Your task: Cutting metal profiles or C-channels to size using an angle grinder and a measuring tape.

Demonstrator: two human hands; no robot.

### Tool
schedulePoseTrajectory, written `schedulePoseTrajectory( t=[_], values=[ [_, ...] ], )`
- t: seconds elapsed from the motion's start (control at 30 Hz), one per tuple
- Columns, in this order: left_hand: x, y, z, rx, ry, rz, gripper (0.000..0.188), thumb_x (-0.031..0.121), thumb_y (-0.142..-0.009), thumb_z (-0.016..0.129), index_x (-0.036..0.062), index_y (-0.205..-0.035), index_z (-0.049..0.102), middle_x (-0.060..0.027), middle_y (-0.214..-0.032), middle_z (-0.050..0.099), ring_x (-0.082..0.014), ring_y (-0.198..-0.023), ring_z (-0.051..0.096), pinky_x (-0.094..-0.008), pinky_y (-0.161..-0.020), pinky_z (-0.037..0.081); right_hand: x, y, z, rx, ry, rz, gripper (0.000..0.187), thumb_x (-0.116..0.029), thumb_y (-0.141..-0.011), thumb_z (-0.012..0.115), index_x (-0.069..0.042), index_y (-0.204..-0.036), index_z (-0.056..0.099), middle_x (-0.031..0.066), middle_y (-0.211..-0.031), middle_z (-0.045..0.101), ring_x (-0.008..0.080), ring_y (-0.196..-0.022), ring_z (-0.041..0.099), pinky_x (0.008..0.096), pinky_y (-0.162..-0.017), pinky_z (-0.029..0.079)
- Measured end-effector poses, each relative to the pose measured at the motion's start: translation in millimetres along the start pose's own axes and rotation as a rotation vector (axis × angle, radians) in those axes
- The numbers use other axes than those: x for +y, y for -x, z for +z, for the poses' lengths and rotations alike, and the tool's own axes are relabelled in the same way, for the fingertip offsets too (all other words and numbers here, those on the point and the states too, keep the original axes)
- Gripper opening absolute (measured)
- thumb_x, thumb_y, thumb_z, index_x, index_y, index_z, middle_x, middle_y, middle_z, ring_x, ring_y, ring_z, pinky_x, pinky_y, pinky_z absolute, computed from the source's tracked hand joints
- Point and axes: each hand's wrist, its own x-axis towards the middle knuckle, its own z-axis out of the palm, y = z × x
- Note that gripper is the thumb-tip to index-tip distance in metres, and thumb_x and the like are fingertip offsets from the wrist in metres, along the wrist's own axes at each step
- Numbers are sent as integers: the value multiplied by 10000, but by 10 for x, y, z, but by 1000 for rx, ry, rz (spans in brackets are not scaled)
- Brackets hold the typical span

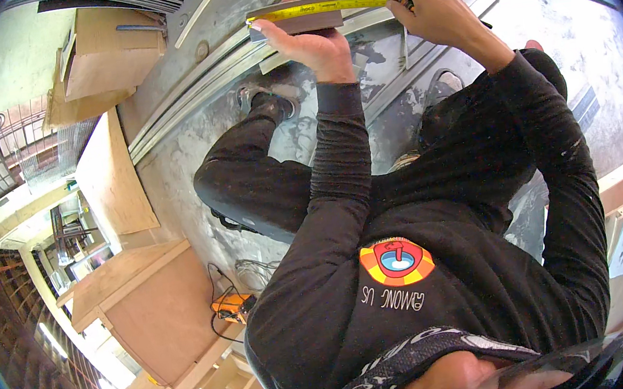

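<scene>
Far left on my feed, an open brown cardboard box (115,56), then long silvery metal bars (194,93) on the floor. My left hand (311,50) has its fingers wrapped under a flat grey-brown rectangular piece (309,23), thumb at its left end. A yellow metal measuring tape (360,3) lies along it, running right to my right hand (425,14), fingers curled closed on it; tape case unclear.

The grey floor (181,179) is blotched with pale patches — long metal bars (202,92) lie side by side across it. Loosely looped wire (259,270) rests there too, near an orange object (234,307).
</scene>
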Motion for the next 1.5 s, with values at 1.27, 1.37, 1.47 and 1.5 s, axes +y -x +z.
schedulePoseTrajectory(
  t=[1.27, 1.37, 1.47, 1.5],
  values=[
    [-835, -63, -1154, 191, -470, -361, 580, 124, -863, 684, 61, -1374, 415, -109, -1175, 596, -280, -1055, 639, -449, -825, 558, -71, -108, -694, 18, 1, 337, 340, -301, -864, 702, 35, -813, 698, 236, -699, 652, 394, -656, 669, 476, -618, 505],
    [-1067, 49, -1748, -16, -1005, -680, 626, 55, -786, 752, -28, -1309, 417, -183, -1213, 603, -300, -939, 688, -451, -730, 595, 95, -172, -800, 111, 14, 371, 359, -314, -880, 686, 44, -878, 714, 226, -718, 672, 340, -635, 664, 452, -612, 507],
    [-1326, 607, -2056, -145, -1162, -708, 797, 156, -659, 874, -46, -1296, 440, -209, -1195, 627, -318, -1065, 644, -409, -916, 524, 401, -125, -916, 238, -7, 508, 399, -324, -872, 673, 51, -997, 734, 208, -744, 690, 273, -683, 664, 406, -632, 507],
    [-1395, 702, -2067, -159, -1145, -718, 797, 156, -659, 874, -46, -1296, 440, -209, -1195, 627, -318, -1065, 644, -409, -916, 524, 538, -83, -967, 244, 15, 514, 399, -324, -872, 673, 51, -997, 734, 208, -744, 690, 273, -683, 664, 406, -632, 507]
  ],
)
